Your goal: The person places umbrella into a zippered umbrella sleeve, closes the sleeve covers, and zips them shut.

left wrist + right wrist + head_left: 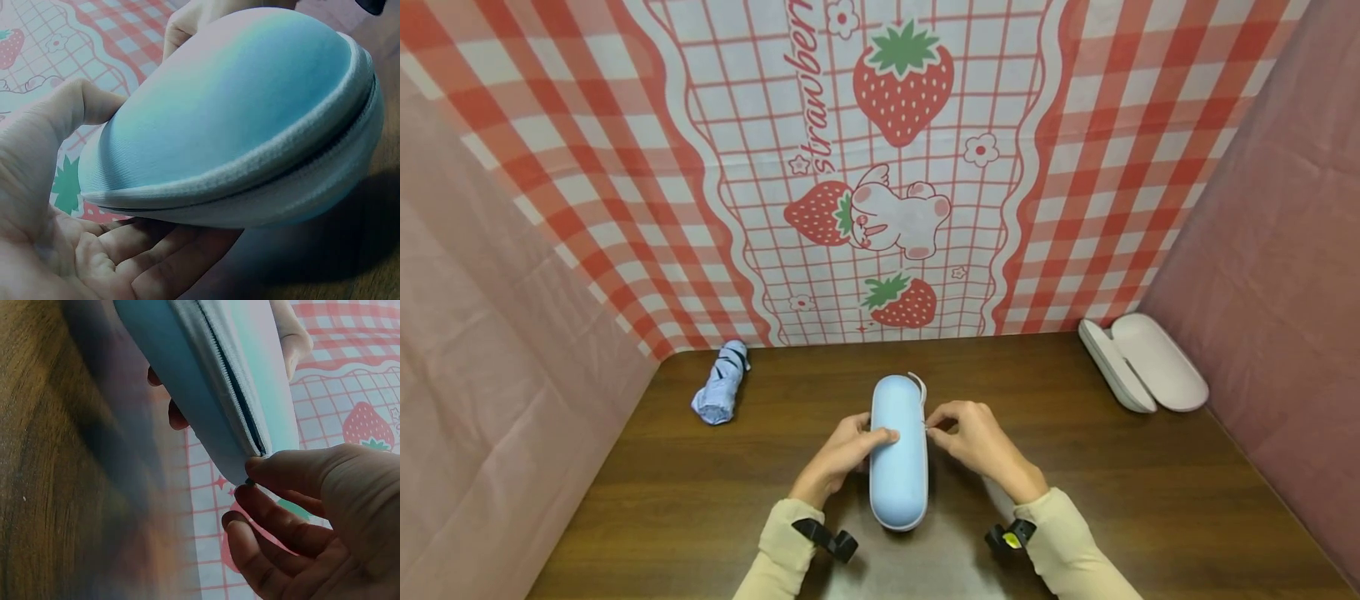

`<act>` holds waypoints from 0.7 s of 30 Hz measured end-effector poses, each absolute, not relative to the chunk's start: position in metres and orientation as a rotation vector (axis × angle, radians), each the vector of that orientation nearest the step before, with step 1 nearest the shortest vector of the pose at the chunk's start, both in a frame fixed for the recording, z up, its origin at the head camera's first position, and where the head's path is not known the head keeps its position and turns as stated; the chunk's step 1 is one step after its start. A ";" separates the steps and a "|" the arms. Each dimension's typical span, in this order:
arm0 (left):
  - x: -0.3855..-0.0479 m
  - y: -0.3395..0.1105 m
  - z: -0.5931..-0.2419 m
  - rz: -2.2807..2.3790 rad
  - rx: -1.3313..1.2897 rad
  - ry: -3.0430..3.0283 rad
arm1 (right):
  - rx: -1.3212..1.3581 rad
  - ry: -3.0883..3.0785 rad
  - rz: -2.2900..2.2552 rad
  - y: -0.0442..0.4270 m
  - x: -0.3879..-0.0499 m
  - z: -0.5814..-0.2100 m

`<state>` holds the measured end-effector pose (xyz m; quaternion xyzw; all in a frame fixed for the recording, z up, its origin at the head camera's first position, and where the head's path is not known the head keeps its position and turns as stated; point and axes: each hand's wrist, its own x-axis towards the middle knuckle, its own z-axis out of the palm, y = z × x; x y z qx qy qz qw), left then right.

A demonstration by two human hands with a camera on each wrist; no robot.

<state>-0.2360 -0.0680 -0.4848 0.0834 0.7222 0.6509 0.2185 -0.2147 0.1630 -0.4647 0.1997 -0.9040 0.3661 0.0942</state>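
Observation:
A light blue, rounded oblong case (898,475) with a white zipper edge and a strap loop stands out over the table's middle. My left hand (844,454) grips its left side, thumb on top and fingers underneath, as the left wrist view shows of the case (231,106). At the right edge my right hand (981,442) pinches the zipper pull between thumb and forefinger. In the right wrist view the zipper (228,381) runs down to my right hand's (312,519) fingertips, with a dark line between its edges.
A folded light blue umbrella (722,383) lies at the back left of the wooden table (662,500). An open white case (1157,362) lies at the back right. Behind stands a red-and-white strawberry cloth (1022,125); pink cloth hangs at both sides.

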 end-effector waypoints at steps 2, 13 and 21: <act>-0.236 -0.069 -0.485 1.810 0.234 1.981 | 0.582 -2.683 1.115 0.163 -0.215 -0.465; -0.236 -0.072 -0.485 1.838 0.202 1.944 | 0.571 -2.607 1.162 0.160 -0.215 -0.464; -0.235 -0.071 -0.482 1.854 0.203 1.927 | 0.562 -2.576 1.130 0.161 -0.213 -0.463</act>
